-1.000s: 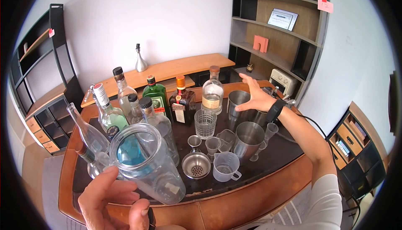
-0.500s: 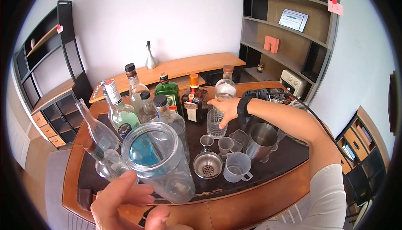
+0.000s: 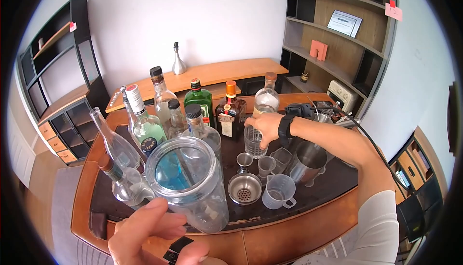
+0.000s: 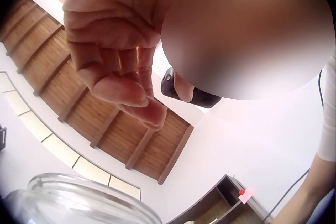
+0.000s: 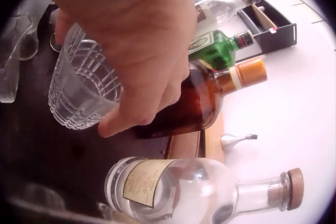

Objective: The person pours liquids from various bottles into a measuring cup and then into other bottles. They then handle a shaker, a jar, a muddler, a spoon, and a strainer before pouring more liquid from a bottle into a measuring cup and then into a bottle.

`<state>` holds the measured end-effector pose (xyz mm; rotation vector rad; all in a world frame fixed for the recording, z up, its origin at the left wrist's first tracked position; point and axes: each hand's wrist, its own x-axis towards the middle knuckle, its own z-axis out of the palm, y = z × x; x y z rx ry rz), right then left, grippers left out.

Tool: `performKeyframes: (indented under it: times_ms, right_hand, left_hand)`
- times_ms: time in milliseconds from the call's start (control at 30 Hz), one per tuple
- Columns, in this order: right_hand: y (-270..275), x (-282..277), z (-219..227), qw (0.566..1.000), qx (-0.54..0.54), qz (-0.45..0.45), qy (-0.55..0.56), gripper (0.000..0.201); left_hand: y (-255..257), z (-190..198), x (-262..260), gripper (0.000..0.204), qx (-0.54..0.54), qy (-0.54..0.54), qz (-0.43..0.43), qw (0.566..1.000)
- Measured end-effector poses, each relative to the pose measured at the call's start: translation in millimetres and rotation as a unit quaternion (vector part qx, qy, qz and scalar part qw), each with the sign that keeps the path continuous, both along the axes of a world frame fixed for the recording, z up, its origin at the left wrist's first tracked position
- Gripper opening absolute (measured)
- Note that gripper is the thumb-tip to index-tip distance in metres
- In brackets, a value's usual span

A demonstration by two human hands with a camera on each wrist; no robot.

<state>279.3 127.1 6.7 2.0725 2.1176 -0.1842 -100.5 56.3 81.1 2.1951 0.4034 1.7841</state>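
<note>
My right hand (image 3: pixel 265 126) reaches over a clear cut-glass tumbler (image 3: pixel 253 145) from above. In the right wrist view, thumb and fingers go round the upper part of the tumbler (image 5: pixel 79 92), which stands upright on the dark table top. Behind that hand is a cork-topped clear bottle (image 3: pixel 266 98). My left hand (image 3: pixel 144 229) hangs in front of a large clear glass jar (image 3: pixel 210 214), fingers loosely curled with nothing in them. The left wrist view shows the jar's rim (image 4: pixel 89 179) below the left hand (image 4: pixel 115 40).
Several bottles crowd the left side, among them a green bottle (image 3: pixel 198 102) and a brown one (image 3: pixel 231 113). Nearer me are a jigger (image 3: pixel 244 162), a metal strainer (image 3: pixel 245 189), a plastic measuring cup (image 3: pixel 279 191) and a metal shaker tin (image 3: pixel 307 163). A black cable (image 3: pixel 366 139) runs past my right arm.
My right hand has moved left from above the metal tins to the tumbler and now grips it. The left hand keeps its loose curl beside the jar. The head view has shifted slightly.
</note>
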Motion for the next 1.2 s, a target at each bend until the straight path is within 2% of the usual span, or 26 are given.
performKeyframes:
  times_ms: [167,267,367,500,533,633,667,800,900,1067,1200]
  right_hand:
    - [-18.9,3.4,32.4,0.995,0.08,-0.001,0.057,0.09]
    - [-37.4,8.7,52.0,0.985,0.148,-0.001,0.088,0.089]
    - [-65.6,1.3,79.8,0.97,0.183,-0.031,0.158,0.09]
    - [-103.6,-10.1,102.9,0.947,0.248,-0.027,0.201,0.09]
    - [-112.7,-13.0,105.7,0.936,0.271,-0.017,0.225,0.091]
    - [-144.3,-34.6,113.9,0.915,0.324,0.016,0.24,0.092]
    - [-154.3,-43.3,114.5,0.911,0.339,0.021,0.235,0.094]
    - [-192.3,-77.0,115.5,0.911,0.354,0.055,0.206,0.098]
    - [-210.7,-90.3,107.8,0.899,0.387,0.102,0.181,0.101]
    - [-233.9,-102.1,99.1,0.885,0.422,0.14,0.135,0.105]
    - [-240.8,-104.1,92.1,0.859,0.476,0.149,0.115,0.094]
  left_hand:
    - [-6.4,-0.6,7.6,0.039,-0.034,-0.001,-0.001,0.999]
    - [-5.2,1.6,-4.9,0.063,-0.12,0.143,0.005,0.982]
    - [-12.0,2.5,23.2,0.039,-0.079,0.031,0.011,0.996]
    - [-13.1,1.7,42.5,0.039,-0.084,0.027,0.001,0.996]
    - [-14.3,2.0,42.1,0.055,-0.093,0.083,-0.001,0.992]
    - [-7.0,-4.8,63.9,0.071,-0.07,0.138,-0.02,0.988]
    - [-7.7,-11.7,77.1,0.079,-0.068,0.124,-0.014,0.99]
    - [-12.1,-23.6,106.5,0.103,-0.005,0.184,-0.047,0.982]
    - [-19.6,-26.6,114.2,0.105,-0.007,0.193,-0.118,0.974]
    - [-28.8,-18.9,108.6,0.097,0.042,0.216,-0.145,0.965]
    - [-29.8,-20.9,110.1,0.085,0.068,0.207,-0.158,0.963]
